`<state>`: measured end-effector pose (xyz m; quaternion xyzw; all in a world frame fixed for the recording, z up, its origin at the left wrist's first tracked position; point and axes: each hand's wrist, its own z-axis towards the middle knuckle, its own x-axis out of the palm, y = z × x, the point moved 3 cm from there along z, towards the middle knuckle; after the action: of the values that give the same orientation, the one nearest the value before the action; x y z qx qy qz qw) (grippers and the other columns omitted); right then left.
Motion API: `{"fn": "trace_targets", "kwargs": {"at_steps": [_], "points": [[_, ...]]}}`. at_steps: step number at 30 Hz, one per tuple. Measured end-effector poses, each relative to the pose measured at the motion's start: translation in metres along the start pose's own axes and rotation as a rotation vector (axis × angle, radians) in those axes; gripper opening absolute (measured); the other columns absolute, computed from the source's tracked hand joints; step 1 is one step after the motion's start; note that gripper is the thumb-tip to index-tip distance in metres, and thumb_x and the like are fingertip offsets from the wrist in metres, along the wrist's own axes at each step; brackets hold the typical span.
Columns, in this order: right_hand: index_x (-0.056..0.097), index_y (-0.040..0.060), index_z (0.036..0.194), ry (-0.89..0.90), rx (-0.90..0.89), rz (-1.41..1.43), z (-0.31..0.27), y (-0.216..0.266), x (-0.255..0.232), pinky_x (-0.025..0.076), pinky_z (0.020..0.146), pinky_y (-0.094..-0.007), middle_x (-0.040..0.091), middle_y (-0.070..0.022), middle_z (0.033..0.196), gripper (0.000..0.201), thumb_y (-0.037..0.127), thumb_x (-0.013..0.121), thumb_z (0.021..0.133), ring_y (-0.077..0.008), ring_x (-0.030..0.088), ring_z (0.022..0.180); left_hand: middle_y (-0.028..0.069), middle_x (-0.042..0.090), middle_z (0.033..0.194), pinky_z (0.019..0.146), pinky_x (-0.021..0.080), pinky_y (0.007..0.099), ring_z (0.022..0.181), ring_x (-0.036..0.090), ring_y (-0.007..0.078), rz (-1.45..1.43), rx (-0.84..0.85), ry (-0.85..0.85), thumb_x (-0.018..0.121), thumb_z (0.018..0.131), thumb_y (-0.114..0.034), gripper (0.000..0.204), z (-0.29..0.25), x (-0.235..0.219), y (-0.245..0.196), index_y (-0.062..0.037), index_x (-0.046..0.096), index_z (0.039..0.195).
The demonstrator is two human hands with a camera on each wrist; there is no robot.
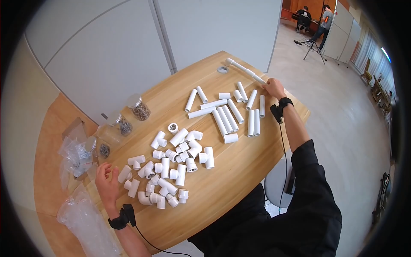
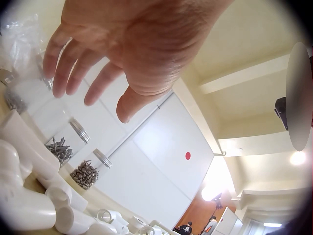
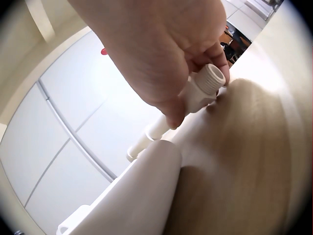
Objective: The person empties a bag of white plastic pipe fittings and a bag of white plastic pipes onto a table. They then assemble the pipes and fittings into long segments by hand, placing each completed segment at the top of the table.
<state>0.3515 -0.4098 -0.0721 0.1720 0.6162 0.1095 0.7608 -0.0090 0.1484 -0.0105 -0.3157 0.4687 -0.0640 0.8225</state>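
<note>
My right hand (image 1: 275, 88) grips the near end of a long white joined pipe (image 1: 247, 72), which lies along the table's far right side with an elbow at its far end. In the right wrist view, a white threaded fitting (image 3: 211, 80) pokes out between thumb and fingers. My left hand (image 1: 107, 182) holds nothing; its fingers are loosely spread beside a heap of white pipe fittings (image 1: 165, 167), mostly tees, elbows and couplings. Several loose white pipe lengths (image 1: 230, 118) lie between the heap and my right hand.
Jars of screws (image 1: 139, 109) stand along the table's back left edge. Clear plastic bags (image 1: 87, 218) lie at the left. A round grommet (image 1: 222, 70) sits near the far corner. Grey panels (image 1: 214, 30) rise behind the wooden table (image 1: 239, 167). Two people are in the distance.
</note>
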Motion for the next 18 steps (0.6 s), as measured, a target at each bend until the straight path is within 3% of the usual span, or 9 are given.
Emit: {"fn": "trace_targets", "kwargs": {"at_steps": [2, 4, 7, 9, 12, 16, 18], "points": [[0.066, 0.0011, 0.078, 0.014, -0.002, -0.009, 0.004, -0.002, -0.001, 0.047, 0.069, -0.0388, 0.064, -0.0171, 0.077, 0.032, 0.032, 0.063, 0.074, -0.0316, 0.062, 0.077, 0.0068, 0.059, 0.094, 0.070, 0.043, 0.0280, 0.080, 0.056, 0.0152, 0.001, 0.003, 0.005, 0.060, 0.082, -0.020, 0.025, 0.000, -0.001, -0.002, -0.0011, 0.057, 0.097], [0.066, 0.0007, 0.077, 0.033, -0.003, -0.021, 0.006, -0.003, -0.005, 0.047, 0.069, -0.0388, 0.064, -0.0175, 0.077, 0.033, 0.033, 0.063, 0.075, -0.0318, 0.061, 0.077, 0.0105, 0.058, 0.101, 0.073, 0.043, 0.0315, 0.081, 0.055, 0.0209, -0.016, -0.020, 0.019, 0.062, 0.080, -0.017, 0.023, -0.001, -0.002, -0.005, 0.0005, 0.057, 0.094], [0.066, 0.0001, 0.079, 0.069, 0.055, -0.032, 0.009, -0.007, -0.017, 0.047, 0.069, -0.0393, 0.064, -0.0185, 0.079, 0.036, 0.035, 0.061, 0.076, -0.0326, 0.061, 0.078, 0.0098, 0.059, 0.098, 0.073, 0.043, 0.0313, 0.081, 0.055, 0.0207, -0.025, -0.022, 0.019, 0.062, 0.080, -0.017, 0.023, -0.001, -0.004, -0.003, 0.0002, 0.057, 0.095], [0.065, -0.0009, 0.079, -0.056, -0.035, -0.040, 0.013, -0.013, -0.028, 0.047, 0.070, -0.0395, 0.064, -0.0195, 0.081, 0.038, 0.037, 0.059, 0.078, -0.0336, 0.061, 0.080, 0.0098, 0.059, 0.097, 0.073, 0.043, 0.0313, 0.081, 0.055, 0.0205, -0.021, -0.016, 0.019, 0.062, 0.080, -0.016, 0.023, -0.001, -0.005, -0.003, 0.0002, 0.057, 0.095], [0.065, -0.0017, 0.084, -0.037, -0.019, -0.048, 0.018, -0.016, -0.049, 0.047, 0.073, -0.0392, 0.064, -0.0209, 0.085, 0.040, 0.037, 0.059, 0.078, -0.0347, 0.061, 0.085, 0.0102, 0.059, 0.094, 0.073, 0.043, 0.0312, 0.080, 0.055, 0.0205, -0.022, 0.010, 0.032, 0.062, 0.079, -0.016, 0.024, 0.001, -0.003, -0.003, 0.0003, 0.057, 0.095], [0.064, -0.0010, 0.091, 0.001, -0.087, -0.090, 0.029, -0.005, -0.058, 0.047, 0.076, -0.0394, 0.064, -0.0216, 0.090, 0.039, 0.036, 0.059, 0.079, -0.0326, 0.061, 0.088, 0.0110, 0.058, 0.091, 0.073, 0.043, 0.0315, 0.080, 0.056, 0.0215, -0.020, 0.036, 0.029, 0.063, 0.078, -0.015, 0.024, -0.001, -0.006, -0.004, 0.0006, 0.057, 0.096], [0.064, -0.0013, 0.092, 0.006, -0.149, -0.043, 0.020, 0.022, -0.067, 0.047, 0.076, -0.0392, 0.064, -0.0210, 0.090, 0.038, 0.034, 0.059, 0.080, -0.0323, 0.061, 0.086, 0.0114, 0.059, 0.091, 0.073, 0.043, 0.0318, 0.080, 0.056, 0.0222, 0.004, 0.018, 0.041, 0.063, 0.078, -0.015, 0.025, -0.001, -0.008, -0.004, 0.0006, 0.057, 0.096]]}}
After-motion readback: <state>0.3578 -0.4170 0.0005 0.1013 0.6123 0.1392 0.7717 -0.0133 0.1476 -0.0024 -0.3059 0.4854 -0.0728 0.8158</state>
